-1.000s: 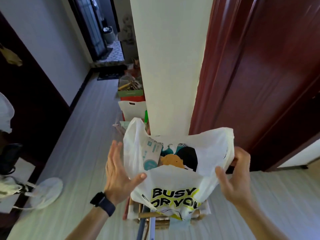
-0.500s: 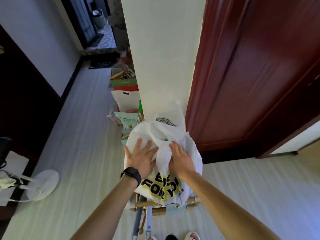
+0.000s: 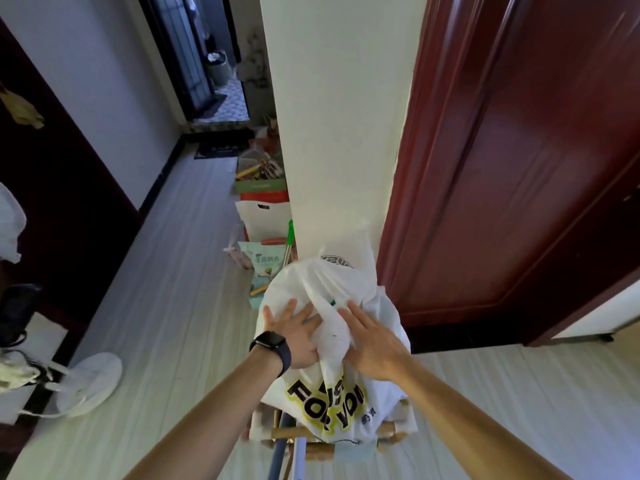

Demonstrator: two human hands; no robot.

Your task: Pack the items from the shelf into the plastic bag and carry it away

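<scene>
A white plastic bag point(image 3: 329, 407) with black and yellow lettering sits full on a low wooden shelf point(image 3: 388, 433) against the cream pillar. Its mouth is bunched together at the top, so the contents are hidden. My left hand point(image 3: 294, 336), with a dark watch on the wrist, lies flat with fingers spread on the bag's left side. My right hand point(image 3: 372, 344) presses the gathered plastic from the right. Both hands touch the bag near its top, and a fold of plastic stands between them.
The cream pillar point(image 3: 339, 133) rises right behind the bag, with a dark red door point(image 3: 519, 168) to its right. More bags and boxes point(image 3: 263, 216) stand along the pillar's left side. A white fan base point(image 3: 88, 382) rests on the floor at left. A corridor runs ahead on the left.
A second ago the bag's mouth was held wide with items showing inside. Both hands have since come together and pushed the top closed. The camera has shifted slightly.
</scene>
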